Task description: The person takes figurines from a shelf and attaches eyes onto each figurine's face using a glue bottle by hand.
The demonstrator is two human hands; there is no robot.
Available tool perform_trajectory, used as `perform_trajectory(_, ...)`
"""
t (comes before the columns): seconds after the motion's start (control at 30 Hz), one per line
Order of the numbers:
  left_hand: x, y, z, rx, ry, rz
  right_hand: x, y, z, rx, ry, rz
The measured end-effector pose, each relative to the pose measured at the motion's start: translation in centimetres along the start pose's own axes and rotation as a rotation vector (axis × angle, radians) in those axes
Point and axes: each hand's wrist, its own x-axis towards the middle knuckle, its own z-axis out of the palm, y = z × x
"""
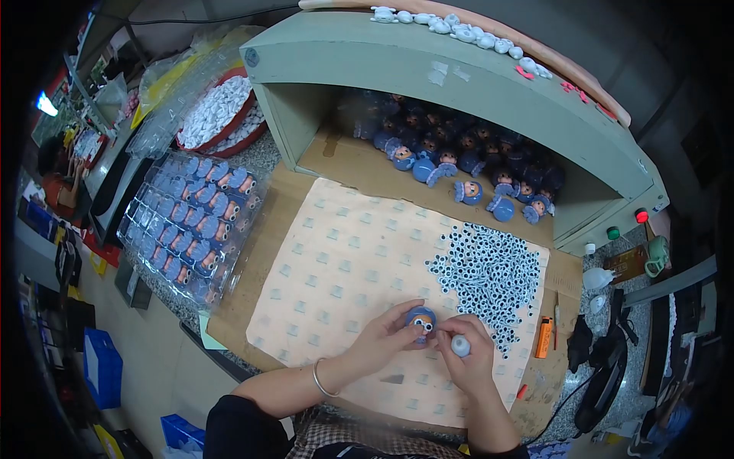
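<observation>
My left hand [388,335] is closed around a small blue doll figure [420,315] with an orange face and big black-and-white eyes. Close beside it, my right hand [472,353] grips a small white squeeze bottle [460,346], its rounded end towards me and its tip near the doll's face. Both hands are above a peach patterned sheet [336,260]. To their upper right spreads a large pile of loose black-and-white doll eyes [489,275].
A green hooded cabinet [451,73] at the back holds many blue dolls [468,191]. At left lie a clear tray of dolls [191,222] and red basins [218,115] of white parts. An orange lighter [544,337] and a white bottle [599,278] sit right.
</observation>
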Motion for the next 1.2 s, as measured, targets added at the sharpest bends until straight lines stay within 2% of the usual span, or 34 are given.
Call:
perform_trajectory(0.07,0.0,0.0,-0.1,-0.024,0.014,-0.022,0.2,-0.9,-0.3,-0.178,0.033,-0.173)
perform_trajectory(0.27,0.0,-0.1,0.0,-0.069,0.004,-0.032,0.4,-1.2,0.0,-0.330,0.000,-0.307)
perform_trajectory(0.67,-0.1,-0.4,-0.7,0.030,0.006,0.024,-0.7,-0.9,0.8,-0.480,-0.055,-0.375)
perform_trajectory(0.77,0.0,-0.2,-0.7,0.059,-0.007,0.040,-0.8,-0.6,0.5,-0.406,-0.090,-0.318)
perform_trajectory(0.87,0.2,0.3,-0.7,0.108,-0.050,0.013,-0.6,0.2,-0.1,-0.041,0.051,-0.108)
perform_trajectory(0.97,0.2,0.8,-0.9,0.170,-0.110,-0.076,0.2,-0.2,-0.8,0.143,-0.024,0.156)
perform_trajectory(1.03,0.1,1.0,-0.8,0.236,-0.118,-0.111,0.5,-0.4,-0.8,0.427,-0.140,0.412)
perform_trajectory(1.07,0.0,0.8,-0.8,0.214,-0.096,-0.060,0.5,-0.5,-0.8,0.569,-0.197,0.540)
perform_trajectory(1.2,-0.1,0.4,-0.5,0.197,-0.051,0.161,-0.2,0.2,-0.6,0.573,-0.152,0.474)
